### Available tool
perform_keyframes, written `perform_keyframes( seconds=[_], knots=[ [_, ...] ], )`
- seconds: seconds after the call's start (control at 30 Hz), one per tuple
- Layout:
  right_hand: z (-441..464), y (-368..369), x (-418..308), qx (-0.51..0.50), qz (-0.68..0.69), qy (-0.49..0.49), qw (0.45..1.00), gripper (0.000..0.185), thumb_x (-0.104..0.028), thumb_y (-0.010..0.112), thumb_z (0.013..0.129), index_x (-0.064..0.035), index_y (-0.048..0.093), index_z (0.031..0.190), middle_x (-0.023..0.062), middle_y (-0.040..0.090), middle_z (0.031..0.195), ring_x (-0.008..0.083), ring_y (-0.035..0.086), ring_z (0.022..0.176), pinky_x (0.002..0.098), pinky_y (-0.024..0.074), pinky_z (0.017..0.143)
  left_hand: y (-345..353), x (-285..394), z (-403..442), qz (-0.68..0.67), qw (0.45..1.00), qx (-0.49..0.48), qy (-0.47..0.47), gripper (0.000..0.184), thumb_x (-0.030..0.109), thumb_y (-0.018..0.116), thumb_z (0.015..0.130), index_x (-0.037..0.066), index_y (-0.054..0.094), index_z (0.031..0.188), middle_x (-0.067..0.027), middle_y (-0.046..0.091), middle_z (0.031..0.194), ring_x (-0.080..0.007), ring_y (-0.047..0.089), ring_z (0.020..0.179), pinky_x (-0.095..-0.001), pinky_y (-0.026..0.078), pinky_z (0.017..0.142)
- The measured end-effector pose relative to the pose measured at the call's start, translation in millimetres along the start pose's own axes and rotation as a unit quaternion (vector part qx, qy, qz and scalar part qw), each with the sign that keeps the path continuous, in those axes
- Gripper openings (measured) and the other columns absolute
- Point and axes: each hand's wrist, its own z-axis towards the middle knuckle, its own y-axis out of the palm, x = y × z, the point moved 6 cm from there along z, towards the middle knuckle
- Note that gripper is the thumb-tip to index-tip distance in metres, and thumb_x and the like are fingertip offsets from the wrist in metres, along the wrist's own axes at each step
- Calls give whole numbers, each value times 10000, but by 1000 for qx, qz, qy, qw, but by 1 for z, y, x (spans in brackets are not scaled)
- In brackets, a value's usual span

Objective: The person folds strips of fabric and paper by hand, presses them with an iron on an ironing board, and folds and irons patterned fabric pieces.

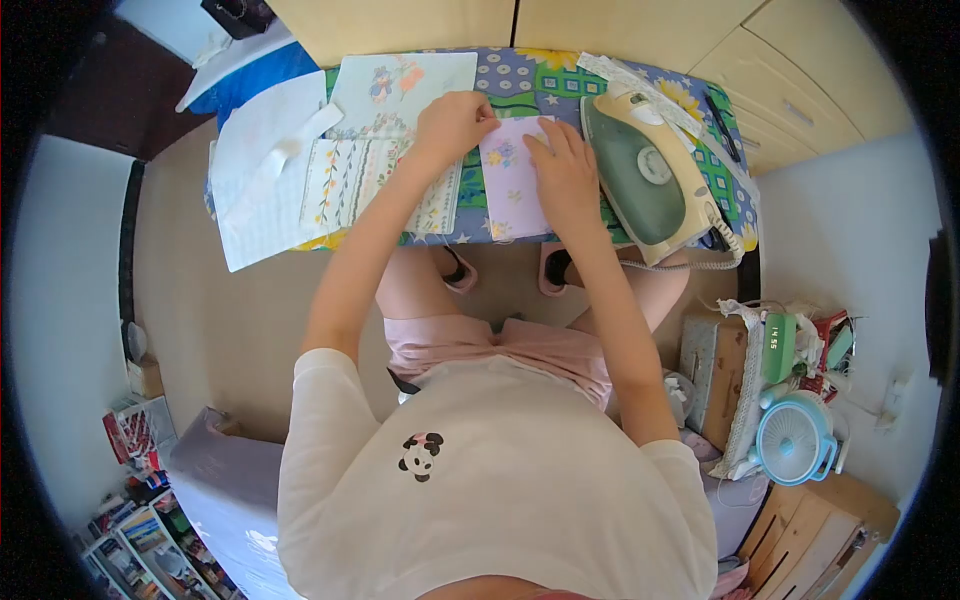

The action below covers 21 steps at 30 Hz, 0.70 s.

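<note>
A lilac embroidered cloth [513, 200] with small flowers lies on the patterned cover in front of me. My left hand [455, 128] is closed at its top left corner, thumb and fingers pinched together there. Along its right edge rests my right hand [567, 180], flat with the fingers stretched out. Close by on the right, a green and cream iron [640, 170] lies on the cover. Under and beside my left forearm are a white cloth with stitched flower rows [345, 180] and a pale printed sheet [400, 80].
The cover [500, 75] is blue, green and yellow. A white sheet [260, 190] overhangs its left edge. A black pen [722, 128] and paper strips [650, 90] lie behind the iron, whose cord [690, 266] hangs in front. Cream cabinets [600, 30] stand behind.
</note>
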Motion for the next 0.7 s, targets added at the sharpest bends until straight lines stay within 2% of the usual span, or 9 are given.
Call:
perform_keyframes(
  seconds=[0.07, 0.13, 0.23, 0.27, 0.33, 0.43, 0.57, 0.67, 0.7],
  knots=[
    [0, -7, -11, -4, 34, -37, 999, 312, -203, 599, 788, -57, 583, 1063, 141, 496, 1201, 317, 472, 1118, 445, 393, 900, 3, -6, 6, -28, 1000, -3, -4, 173, 250, 684, 713, 82, 662, 752, -78, 650, 721, -240, 627, 693, -351, 483, 613],
    [-12, -17, -34, -55, 140, -119, 981, 418, -283, 636, 770, -56, 556, 1113, 131, 488, 1239, 334, 441, 1167, 446, 378, 933, 4, -11, 11, -53, 999, -4, -8, 147, 233, 685, 699, 89, 660, 718, -71, 655, 709, -241, 631, 684, -356, 491, 612],
    [-32, -19, -45, -64, 121, -82, 987, 511, -334, 667, 743, -56, 532, 1151, 129, 481, 1261, 339, 420, 1192, 447, 360, 966, 12, -19, 17, -90, 994, -53, -33, 147, 229, 681, 690, 84, 659, 704, -66, 658, 711, -230, 635, 688, -349, 493, 618],
    [-38, -15, -46, -68, 121, -85, 987, 511, -334, 667, 743, -56, 532, 1151, 129, 481, 1261, 339, 420, 1192, 447, 360, 966, 14, -20, 19, -102, 992, -63, -26, 177, 221, 689, 697, 50, 656, 729, -83, 652, 697, -219, 630, 645, -331, 486, 587],
    [-50, -4, -43, -72, 123, -81, 986, 512, -307, 682, 731, -58, 532, 1152, 140, 488, 1253, 344, 425, 1190, 454, 363, 972, 14, -18, 19, -117, 990, -72, -20, 208, 212, 697, 703, 16, 652, 754, -99, 645, 682, -209, 625, 603, -314, 479, 557],
    [-59, -2, -44, -46, 102, -116, 987, 483, -245, 690, 718, -59, 540, 1138, 142, 483, 1258, 341, 435, 1186, 447, 379, 969, 10, -11, 16, -75, 993, -88, -23, 200, 224, 698, 703, 34, 653, 749, -95, 645, 679, -206, 633, 632, -324, 483, 578],
    [-61, -5, -43, -58, 72, -127, 988, 421, -183, 685, 704, -59, 567, 1089, 122, 518, 1227, 312, 469, 1161, 429, 412, 943, 8, -10, 14, -21, 998, -60, -20, 178, 235, 692, 713, 71, 653, 772, -94, 646, 716, -205, 635, 691, -341, 484, 627],
    [-64, -10, -40, -11, 108, -137, 985, 356, -113, 670, 698, -59, 590, 1040, 104, 587, 1127, 287, 547, 1067, 407, 457, 889, 10, -11, 13, -33, 998, -47, 4, 177, 235, 680, 731, 84, 649, 817, -84, 635, 733, -192, 617, 691, -334, 474, 620],
    [-64, -11, -34, 5, 141, -109, 984, 310, -92, 652, 728, -56, 594, 1031, 105, 609, 1076, 284, 578, 1011, 377, 471, 856, 10, -11, 12, -53, 997, -40, 24, 178, 232, 671, 745, 85, 644, 841, -75, 625, 735, -175, 600, 668, -321, 464, 598]
  ],
)
